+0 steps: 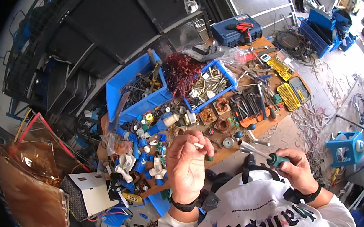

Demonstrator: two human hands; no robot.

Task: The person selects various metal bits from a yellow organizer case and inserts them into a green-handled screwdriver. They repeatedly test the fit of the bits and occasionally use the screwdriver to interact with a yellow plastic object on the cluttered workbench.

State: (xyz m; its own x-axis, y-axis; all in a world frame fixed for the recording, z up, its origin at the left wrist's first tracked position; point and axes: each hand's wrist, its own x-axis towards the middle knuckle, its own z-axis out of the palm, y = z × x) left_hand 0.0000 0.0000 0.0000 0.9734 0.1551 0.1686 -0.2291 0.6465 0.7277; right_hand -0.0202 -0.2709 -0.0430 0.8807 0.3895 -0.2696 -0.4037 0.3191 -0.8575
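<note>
My left hand [187, 161] is raised over the front of the workbench, its fingers pinched round a small white piece [198, 145] whose exact kind I cannot make out. Lower to the right, my right hand [297, 169] is wrapped round a screwdriver [276, 160] with a dark green handle. Its metal shaft points up and left, toward the bench edge, with the tip apart from my left hand. A bit of something green [209, 157] shows just beside my left fingers, mostly hidden.
The wooden bench [194, 170] carries blue and white pipe fittings [143, 148], a large blue crate [142, 105], a blue tray of metal parts [209, 84], hex keys [247, 105] and a yellow bit case [288, 96]. A red drill [244, 28] lies on a blue case [227, 38]. Cables litter the floor at right.
</note>
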